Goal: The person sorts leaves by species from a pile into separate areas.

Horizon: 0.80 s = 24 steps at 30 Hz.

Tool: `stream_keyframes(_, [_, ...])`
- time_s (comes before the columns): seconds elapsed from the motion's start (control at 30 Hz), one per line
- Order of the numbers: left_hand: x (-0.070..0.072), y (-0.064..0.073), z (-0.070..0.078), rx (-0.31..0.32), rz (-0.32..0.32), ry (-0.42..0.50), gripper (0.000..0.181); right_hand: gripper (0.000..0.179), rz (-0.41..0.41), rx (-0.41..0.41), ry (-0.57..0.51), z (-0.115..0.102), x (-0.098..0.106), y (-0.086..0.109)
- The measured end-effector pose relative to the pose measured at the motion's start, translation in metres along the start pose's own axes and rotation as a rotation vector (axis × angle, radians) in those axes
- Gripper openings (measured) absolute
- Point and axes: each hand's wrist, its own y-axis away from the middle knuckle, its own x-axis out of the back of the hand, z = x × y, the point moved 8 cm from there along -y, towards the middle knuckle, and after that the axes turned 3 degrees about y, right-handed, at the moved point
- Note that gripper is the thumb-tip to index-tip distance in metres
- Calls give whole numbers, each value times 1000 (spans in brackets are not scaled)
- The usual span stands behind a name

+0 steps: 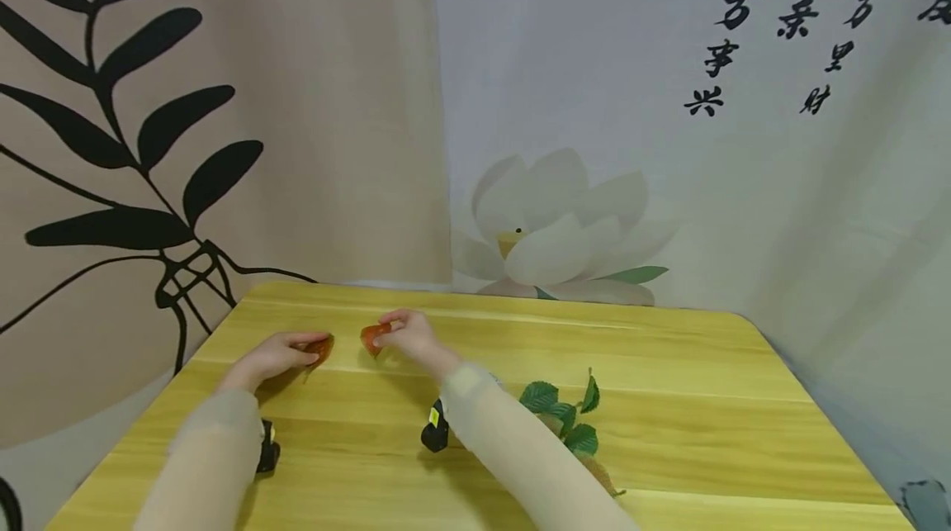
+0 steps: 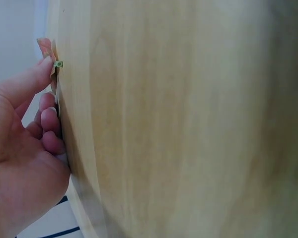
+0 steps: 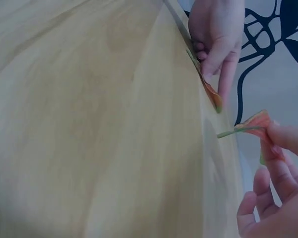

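Two orange-red leaf-like pieces are held over the far left part of a table, one in each hand.
The hands are held apart; by the left hand (image 1: 273, 357) a stemmed orange-red piece (image 1: 323, 348) is pinched between thumb and fingers, and whether it touches the table (image 1: 706, 407) cannot be told. By the right hand (image 1: 418, 338) the second orange-red piece (image 1: 371, 337) is pinched, just to the right of the first and clear of the table, its thin green stem (image 3: 231, 133) seen in the right wrist view. To the right and nearer, green leaves (image 1: 539, 396) are seen on the table, with a brownish piece (image 1: 597, 469) just beside them, both partly covered by the right sleeve (image 1: 520, 452). Beyond the far edge, a cloth backdrop is printed with a pale flower (image 1: 553, 225) and dark writing (image 1: 797, 16).
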Motion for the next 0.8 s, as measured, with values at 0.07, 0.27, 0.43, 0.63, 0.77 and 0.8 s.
stream_keyframes(0.07, [1, 0, 0, 21, 5, -1, 52, 31, 11, -8, 0, 0, -6, -1])
stream_keyframes(0.27, [2, 0, -2, 33, 20, -16, 52, 29, 22, -21, -5, 6, -21, -5])
stream_keyframes(0.43, [1, -1, -2, 34, 13, -5, 51, 29, 37, -29, -10, 9, -26, -6])
stream_keyframes(0.63, [1, 0, -1, 54, 12, 8, 51, 29, 57, -27, -44, 7, -28, -5])
stream_keyframes(0.77, [2, 0, -1, 68, 18, 0, 51, 29, 64, -25, -48, 8, -31, -6])
stream_keyframes(0.8, [2, 0, -1, 69, 18, -1, 51, 30, 65, -28, -38, 8, -32, -6])
